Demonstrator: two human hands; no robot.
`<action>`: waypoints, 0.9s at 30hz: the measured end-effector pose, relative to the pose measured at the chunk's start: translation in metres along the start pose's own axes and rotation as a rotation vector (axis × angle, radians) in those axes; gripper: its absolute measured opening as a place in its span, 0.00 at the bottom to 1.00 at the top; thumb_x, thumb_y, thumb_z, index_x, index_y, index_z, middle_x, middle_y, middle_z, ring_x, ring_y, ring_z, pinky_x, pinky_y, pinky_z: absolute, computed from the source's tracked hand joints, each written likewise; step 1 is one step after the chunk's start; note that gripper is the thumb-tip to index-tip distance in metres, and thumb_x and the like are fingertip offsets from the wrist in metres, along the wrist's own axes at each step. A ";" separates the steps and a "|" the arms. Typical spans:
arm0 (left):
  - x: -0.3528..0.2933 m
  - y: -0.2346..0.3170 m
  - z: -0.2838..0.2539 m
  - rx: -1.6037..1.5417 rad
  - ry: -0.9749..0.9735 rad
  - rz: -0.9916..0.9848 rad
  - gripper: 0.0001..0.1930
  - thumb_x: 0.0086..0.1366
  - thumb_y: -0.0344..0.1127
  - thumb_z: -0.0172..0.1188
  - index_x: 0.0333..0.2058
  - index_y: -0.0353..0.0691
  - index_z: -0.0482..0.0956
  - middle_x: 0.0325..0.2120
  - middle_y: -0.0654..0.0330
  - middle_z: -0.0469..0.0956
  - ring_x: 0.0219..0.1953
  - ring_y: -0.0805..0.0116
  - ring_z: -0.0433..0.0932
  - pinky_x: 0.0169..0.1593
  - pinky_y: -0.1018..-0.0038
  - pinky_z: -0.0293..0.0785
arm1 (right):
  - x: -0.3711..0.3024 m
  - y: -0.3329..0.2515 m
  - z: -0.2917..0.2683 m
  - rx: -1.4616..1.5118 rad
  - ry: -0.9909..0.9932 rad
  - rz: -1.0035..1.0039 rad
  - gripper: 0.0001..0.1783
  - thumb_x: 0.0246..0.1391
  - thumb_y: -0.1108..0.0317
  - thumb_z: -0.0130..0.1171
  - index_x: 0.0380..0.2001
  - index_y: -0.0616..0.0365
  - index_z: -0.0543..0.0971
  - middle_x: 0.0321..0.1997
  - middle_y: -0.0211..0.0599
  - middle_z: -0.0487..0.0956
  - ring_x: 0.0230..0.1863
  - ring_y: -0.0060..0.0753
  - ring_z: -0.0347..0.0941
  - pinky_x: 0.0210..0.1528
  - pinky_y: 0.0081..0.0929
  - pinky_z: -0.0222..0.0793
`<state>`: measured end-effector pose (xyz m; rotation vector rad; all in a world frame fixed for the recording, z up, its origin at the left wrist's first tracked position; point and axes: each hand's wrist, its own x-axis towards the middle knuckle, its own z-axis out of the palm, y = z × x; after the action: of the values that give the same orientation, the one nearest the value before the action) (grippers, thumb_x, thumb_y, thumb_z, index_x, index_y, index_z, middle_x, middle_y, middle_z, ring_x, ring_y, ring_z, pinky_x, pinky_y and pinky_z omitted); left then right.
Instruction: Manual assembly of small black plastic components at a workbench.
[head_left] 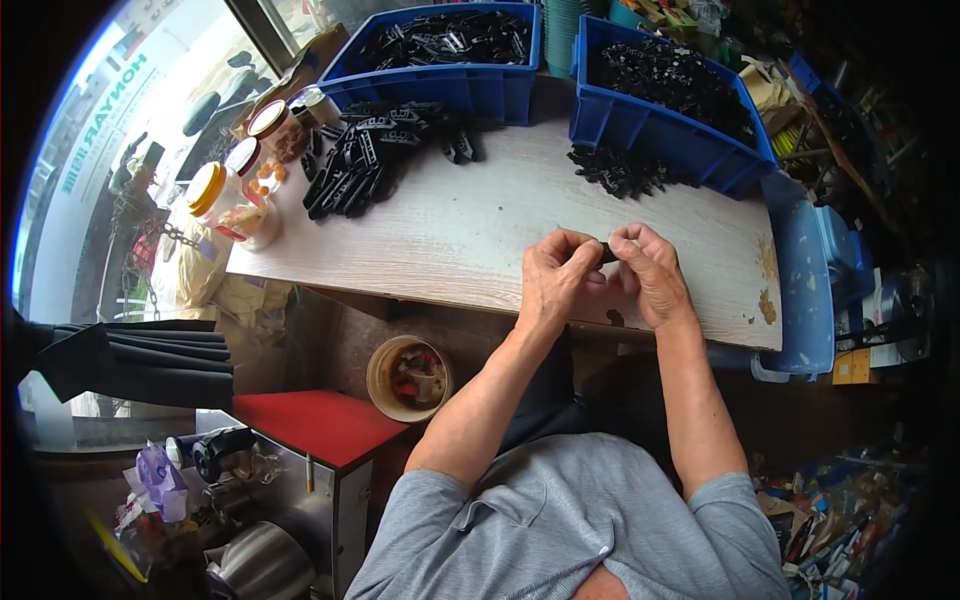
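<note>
Over the front right part of the pale wood-grain table (480, 225), my two hands meet fingertip to fingertip. Between them is a small black plastic part (607, 253), mostly covered by the fingers. My left hand (557, 277) pinches it with thumb and forefinger. My right hand (652, 275) closes on it from the other side. Beyond my hands lies a heap of small black parts (625, 172). To the far left is a pile of longer black plastic pieces (365, 160) with light markings.
Two blue bins full of black parts, one left (440, 88) and one right (660, 130), line the back. Jars (225, 205) stand at the table's left end. A bucket (410, 378) sits below the front edge, near a red-topped cabinet (315, 425). A blue tub (805, 280) adjoins the right edge.
</note>
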<state>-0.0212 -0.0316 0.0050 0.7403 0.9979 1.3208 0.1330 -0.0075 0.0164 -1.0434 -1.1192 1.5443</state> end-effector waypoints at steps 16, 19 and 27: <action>-0.003 0.001 -0.012 -0.042 -0.139 0.016 0.09 0.64 0.34 0.63 0.37 0.33 0.80 0.29 0.58 0.80 0.27 0.75 0.79 0.32 0.79 0.78 | -0.006 0.005 0.010 -0.146 0.040 -0.006 0.22 0.56 0.50 0.64 0.20 0.52 0.70 0.11 0.25 0.65 0.09 0.17 0.60 0.12 0.24 0.67; 0.016 0.016 -0.026 0.711 0.101 0.552 0.13 0.63 0.38 0.65 0.41 0.36 0.80 0.33 0.56 0.81 0.34 0.69 0.80 0.36 0.72 0.78 | -0.005 0.007 0.002 -0.105 0.039 -0.012 0.20 0.58 0.54 0.62 0.20 0.52 0.69 0.13 0.23 0.65 0.10 0.17 0.61 0.13 0.25 0.71; 0.119 0.045 -0.109 1.689 0.414 0.821 0.22 0.57 0.34 0.57 0.52 0.37 0.73 0.52 0.51 0.72 0.58 0.42 0.68 0.54 0.52 0.69 | -0.004 0.009 0.002 -0.026 0.043 -0.002 0.18 0.59 0.58 0.61 0.20 0.52 0.69 0.18 0.22 0.65 0.12 0.16 0.62 0.18 0.33 0.80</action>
<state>-0.1433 0.0808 -0.0198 2.3729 2.2993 1.0098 0.1303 -0.0135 0.0089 -1.0878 -1.1123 1.5026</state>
